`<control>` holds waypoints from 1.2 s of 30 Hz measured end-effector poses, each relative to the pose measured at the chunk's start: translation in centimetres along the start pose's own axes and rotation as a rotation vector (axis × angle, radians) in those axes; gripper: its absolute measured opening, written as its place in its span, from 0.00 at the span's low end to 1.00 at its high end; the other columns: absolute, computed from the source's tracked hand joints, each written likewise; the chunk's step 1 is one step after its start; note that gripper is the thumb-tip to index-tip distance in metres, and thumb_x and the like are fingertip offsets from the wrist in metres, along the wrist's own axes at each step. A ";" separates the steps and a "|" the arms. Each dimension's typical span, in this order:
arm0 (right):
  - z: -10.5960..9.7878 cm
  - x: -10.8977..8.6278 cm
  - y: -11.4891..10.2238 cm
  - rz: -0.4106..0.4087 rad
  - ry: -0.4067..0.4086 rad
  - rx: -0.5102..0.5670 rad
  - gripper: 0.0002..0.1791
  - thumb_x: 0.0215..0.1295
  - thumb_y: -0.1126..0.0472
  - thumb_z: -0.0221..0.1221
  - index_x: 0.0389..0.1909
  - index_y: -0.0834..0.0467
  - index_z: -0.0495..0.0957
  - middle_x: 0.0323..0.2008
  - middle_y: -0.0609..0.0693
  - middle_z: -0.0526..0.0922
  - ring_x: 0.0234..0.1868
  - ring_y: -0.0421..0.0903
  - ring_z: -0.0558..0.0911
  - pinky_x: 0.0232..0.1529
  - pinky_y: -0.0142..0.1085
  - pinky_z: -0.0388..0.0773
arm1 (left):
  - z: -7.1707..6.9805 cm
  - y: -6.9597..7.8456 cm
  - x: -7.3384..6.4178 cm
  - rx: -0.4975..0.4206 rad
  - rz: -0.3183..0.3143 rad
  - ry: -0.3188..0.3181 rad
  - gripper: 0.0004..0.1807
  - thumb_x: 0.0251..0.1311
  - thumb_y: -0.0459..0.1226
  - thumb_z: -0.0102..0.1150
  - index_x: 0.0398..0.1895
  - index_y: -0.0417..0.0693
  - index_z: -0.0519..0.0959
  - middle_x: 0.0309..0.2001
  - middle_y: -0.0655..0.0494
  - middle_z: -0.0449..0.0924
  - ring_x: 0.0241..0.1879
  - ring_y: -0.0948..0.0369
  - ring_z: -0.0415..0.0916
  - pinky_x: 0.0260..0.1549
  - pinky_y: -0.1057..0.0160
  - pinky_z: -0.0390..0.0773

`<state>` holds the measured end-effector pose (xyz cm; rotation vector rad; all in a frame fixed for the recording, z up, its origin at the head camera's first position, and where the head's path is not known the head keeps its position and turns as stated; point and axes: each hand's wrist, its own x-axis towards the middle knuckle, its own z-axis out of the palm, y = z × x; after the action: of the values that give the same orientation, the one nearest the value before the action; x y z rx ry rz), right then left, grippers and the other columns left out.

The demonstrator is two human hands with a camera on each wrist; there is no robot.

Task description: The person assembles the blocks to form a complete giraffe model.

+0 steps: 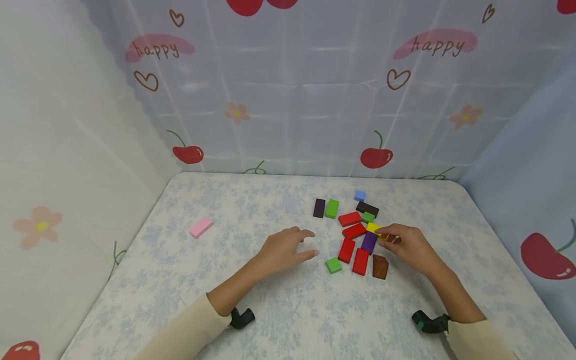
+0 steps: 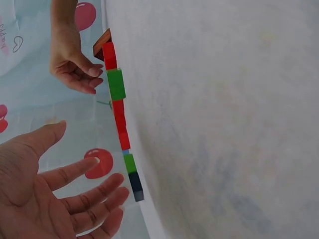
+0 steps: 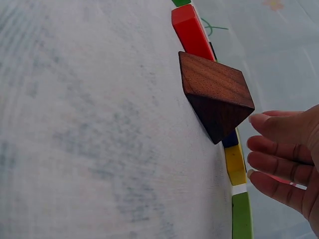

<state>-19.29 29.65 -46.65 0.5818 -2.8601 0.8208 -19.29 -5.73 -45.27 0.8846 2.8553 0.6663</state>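
My left hand [image 1: 284,251] hovers left of a loose group of coloured blocks, its fingers spread and holding nothing. At the group's right side is my right hand [image 1: 408,246], with its fingertips over a yellow block [image 1: 373,227] and partly covering it. The right wrist view shows a gap between thumb and fingers with nothing held; whether they touch the yellow block I cannot tell. A purple block [image 1: 369,243] lies against the yellow one. Nearer me are a brown wedge-shaped block [image 3: 214,82], a red block [image 1: 360,261] and a green block [image 1: 333,265].
More red blocks [image 1: 350,219] run up the group's left edge. Behind them lie dark blocks [image 1: 319,208], another green block [image 1: 332,208] and a small blue block [image 1: 360,195]. A pink block [image 1: 201,227] lies apart on the table's left. Printed curtains surround the table [image 1: 270,320].
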 end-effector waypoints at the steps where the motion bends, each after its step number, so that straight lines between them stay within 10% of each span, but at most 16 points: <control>1: -0.1 0.1 0.1 -0.017 -0.008 -0.009 0.17 0.58 0.71 0.71 0.50 0.62 0.86 0.38 0.51 0.87 0.35 0.45 0.81 0.37 0.41 0.85 | 0.1 0.3 0.4 -0.013 -0.003 -0.011 0.27 0.66 0.57 0.62 0.63 0.54 0.80 0.49 0.56 0.84 0.45 0.64 0.80 0.34 0.64 0.79; 14: -0.3 1.5 0.9 0.002 -0.186 0.021 0.21 0.58 0.70 0.71 0.53 0.61 0.85 0.30 0.45 0.82 0.31 0.43 0.77 0.30 0.31 0.79 | 2.4 3.1 5.9 -0.130 -0.057 -0.165 0.21 0.62 0.53 0.68 0.53 0.54 0.85 0.23 0.65 0.76 0.27 0.66 0.71 0.22 0.67 0.72; 27: -0.1 2.1 1.4 0.071 -0.282 0.139 0.25 0.61 0.68 0.70 0.60 0.61 0.81 0.29 0.45 0.79 0.29 0.43 0.76 0.30 0.32 0.79 | 4.5 3.8 7.4 -0.117 -0.040 -0.130 0.26 0.54 0.54 0.75 0.52 0.52 0.86 0.23 0.64 0.76 0.28 0.66 0.68 0.18 0.68 0.67; 36: 0.4 2.0 1.6 0.066 -0.298 0.176 0.25 0.61 0.70 0.69 0.60 0.63 0.79 0.27 0.45 0.78 0.27 0.43 0.76 0.28 0.32 0.77 | 4.5 4.7 7.1 0.000 -0.023 -0.165 0.22 0.57 0.48 0.73 0.54 0.53 0.85 0.42 0.60 0.78 0.32 0.68 0.69 0.24 0.69 0.71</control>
<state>-21.79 30.02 -47.32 0.6848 -3.1084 1.0896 -21.88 3.39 -46.92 0.8623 2.7153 0.5629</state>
